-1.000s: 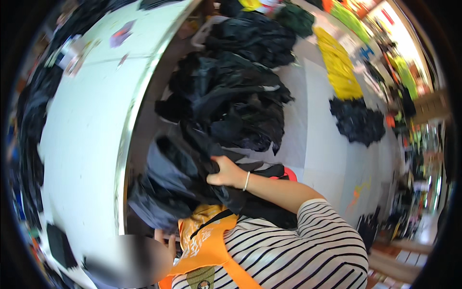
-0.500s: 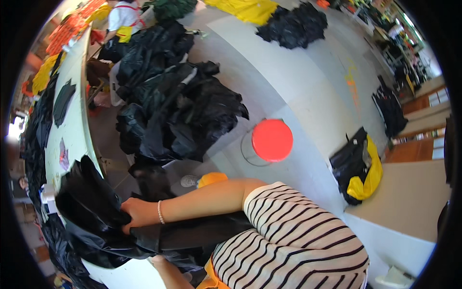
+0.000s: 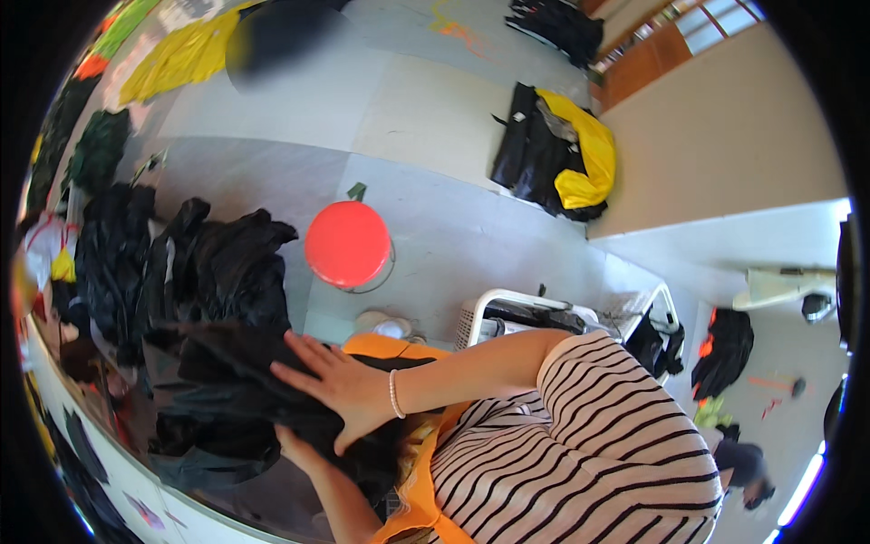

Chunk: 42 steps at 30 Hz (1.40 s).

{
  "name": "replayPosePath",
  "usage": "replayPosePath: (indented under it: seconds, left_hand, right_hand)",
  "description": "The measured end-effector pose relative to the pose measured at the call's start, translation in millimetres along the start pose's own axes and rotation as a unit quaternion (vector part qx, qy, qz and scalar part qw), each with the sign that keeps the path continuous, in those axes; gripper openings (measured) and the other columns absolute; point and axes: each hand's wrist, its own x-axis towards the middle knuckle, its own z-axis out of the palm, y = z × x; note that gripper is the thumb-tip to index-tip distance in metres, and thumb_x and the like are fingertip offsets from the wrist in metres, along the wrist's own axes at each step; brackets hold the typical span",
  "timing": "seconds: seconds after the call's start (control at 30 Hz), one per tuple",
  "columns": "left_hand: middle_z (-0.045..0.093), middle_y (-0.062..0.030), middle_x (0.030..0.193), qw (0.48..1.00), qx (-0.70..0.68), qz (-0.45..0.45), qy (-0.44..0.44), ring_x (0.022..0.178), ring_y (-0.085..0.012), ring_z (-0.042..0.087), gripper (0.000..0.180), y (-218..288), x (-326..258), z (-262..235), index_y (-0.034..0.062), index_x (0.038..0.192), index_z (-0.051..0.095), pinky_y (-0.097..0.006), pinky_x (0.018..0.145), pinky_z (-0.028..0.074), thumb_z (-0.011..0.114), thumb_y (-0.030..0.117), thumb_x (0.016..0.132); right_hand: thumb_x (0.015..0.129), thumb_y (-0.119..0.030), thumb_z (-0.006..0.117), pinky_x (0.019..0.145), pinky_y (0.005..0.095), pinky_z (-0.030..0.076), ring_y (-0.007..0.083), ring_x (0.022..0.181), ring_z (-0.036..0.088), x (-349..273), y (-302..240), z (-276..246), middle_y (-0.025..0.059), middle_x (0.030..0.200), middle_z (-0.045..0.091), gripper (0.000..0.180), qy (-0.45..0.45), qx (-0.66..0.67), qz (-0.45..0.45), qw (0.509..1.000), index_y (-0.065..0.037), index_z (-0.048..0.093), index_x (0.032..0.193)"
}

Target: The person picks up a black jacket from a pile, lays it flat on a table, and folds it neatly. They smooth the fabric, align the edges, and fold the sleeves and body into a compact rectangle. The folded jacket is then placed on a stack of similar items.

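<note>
A black cloth piece (image 3: pixel 231 367), smooth and folded, lies across in front of my body beside the table. My right hand (image 3: pixel 344 385), with a beaded bracelet at the wrist, rests on it with fingers spread apart. Lower down, my left hand (image 3: pixel 297 446) reaches in at the cloth's near edge; its fingers are mostly hidden by the black fabric, so its grip cannot be made out. An orange apron (image 3: pixel 421 480) covers my front.
A pale table (image 3: pixel 136 494) runs along the lower left. Beyond the cloth is a heap of black garments (image 3: pixel 227 263). A red round stool (image 3: pixel 348 243) stands on the floor, with a white basket cart (image 3: pixel 521 299) nearer me. A black and yellow bundle (image 3: pixel 580 163) lies by the wall.
The view has swung to the right. The black cloth has come off the table toward my front. My right hand has loosened from its grip and now lies spread on it.
</note>
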Motion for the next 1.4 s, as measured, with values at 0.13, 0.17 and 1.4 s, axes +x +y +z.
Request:
replayPosePath:
  seconds: [0.13,0.17,1.4]
  left_hand:
    - [0.045,-0.0172,0.136,0.98,-0.098,-0.117,-0.126,0.127,-0.033,0.04,0.065,0.0,-8.2,106.2,-0.0061,0.135,0.039,-0.041,0.106,0.031,0.046,0.039,0.088]
    - [0.045,-0.0167,0.135,0.981,-0.073,-0.073,-0.165,0.126,-0.0319,0.042,0.064,-9.7,-2.2,122.0,-0.0069,0.133,0.04,-0.041,0.106,0.032,0.046,0.039,0.089]
    - [0.063,-0.0076,0.106,0.937,0.299,-0.066,-0.166,0.097,-0.012,0.057,0.037,-160.2,45.9,396.1,0.0016,0.127,0.05,-0.026,0.084,0.042,0.054,0.017,0.094]
  right_hand:
    - [0.052,-0.023,0.085,0.105,0.0419,0.033,0.0412,0.133,0.031,-28.4,53.3,-35.1,0.0296,0.147,0.017,0.131,0.107,0.273,0.112,0.95,-0.011,-0.001,0.149]
    - [0.055,-0.017,0.081,0.102,0.0357,0.037,0.0325,0.127,0.043,-33.6,66.6,-46.8,0.0231,0.138,0.039,0.125,0.164,0.355,0.091,0.916,-0.01,-0.001,0.149]
    - [0.085,-0.034,0.057,0.094,0.0419,0.044,0.0359,0.111,0.055,-203.4,508.8,-212.3,0.0187,0.12,0.059,0.045,-0.253,-0.01,0.351,0.902,-0.01,0.055,0.123]
